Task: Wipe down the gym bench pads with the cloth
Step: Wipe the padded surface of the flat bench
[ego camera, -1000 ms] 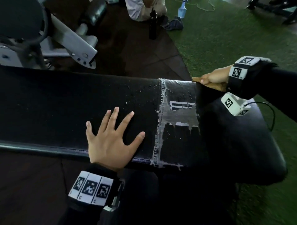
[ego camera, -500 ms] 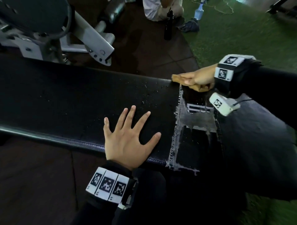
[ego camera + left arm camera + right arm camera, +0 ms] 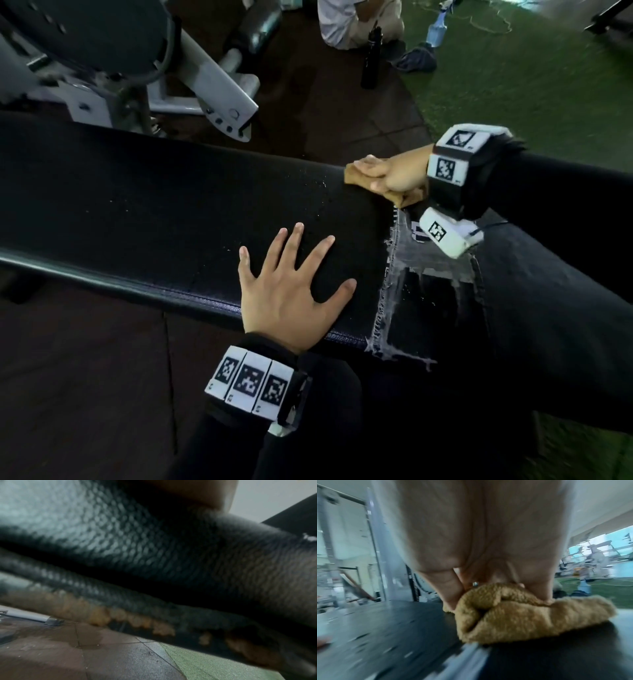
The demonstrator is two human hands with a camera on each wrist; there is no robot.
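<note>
The long black textured-vinyl bench pad (image 3: 144,219) is stretching away to the left of both hands, its rounded piped edge (image 3: 120,601) showing close in the left wrist view, with scattered droplets lying on its top between the hands. Just right of the left hand, a grey, worn and peeling taped patch (image 3: 428,274) is crossing the pad, and beyond that a second black pad section (image 3: 555,325) is continuing under the right forearm. Above the left hand, past the pad's far edge, a white metal machine frame (image 3: 219,85) is standing on the dark rubber floor (image 3: 85,377), with green turf (image 3: 513,78) lying beyond the right hand.

The left hand (image 3: 291,291) is lying flat on the pad near its close edge, palm down, fingers straight and spread, holding nothing. The right hand (image 3: 394,173) is sitting at the pad's far edge, its fingers (image 3: 452,591) curling round a bunched tan terry cloth (image 3: 518,615) and pressing it against the pad surface just beside the taped patch. The cloth is bulging out below the palm toward the wrist.

Further off beyond the right hand, a slim black bottle (image 3: 371,61) is standing on the floor, and a pale blue spray bottle (image 3: 436,29) is standing on the turf.
</note>
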